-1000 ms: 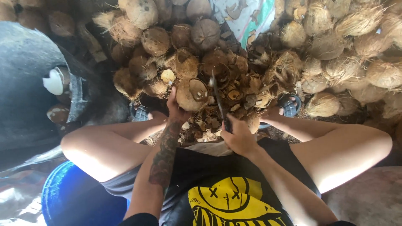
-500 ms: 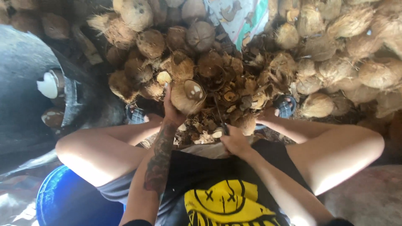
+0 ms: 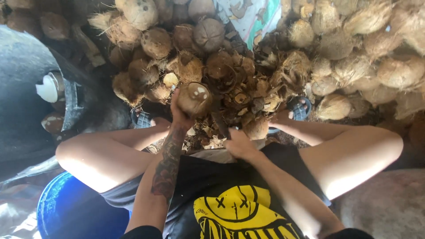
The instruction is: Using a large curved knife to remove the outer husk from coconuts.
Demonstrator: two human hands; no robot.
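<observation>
Coconut heap (image 3: 336,57) ahead; I see my left hand (image 3: 179,116) clamped on a coconut (image 3: 194,98), right hand (image 3: 239,144) gripping a blade handle (image 3: 220,124).

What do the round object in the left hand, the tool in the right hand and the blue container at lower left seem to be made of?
Coconut in the left hand: woody brown shell, matte, with pale patches. Blade in the right hand: probably metal, dark and dull; mostly hidden. Blue container: likely plastic, smooth with a slight sheen.
</observation>
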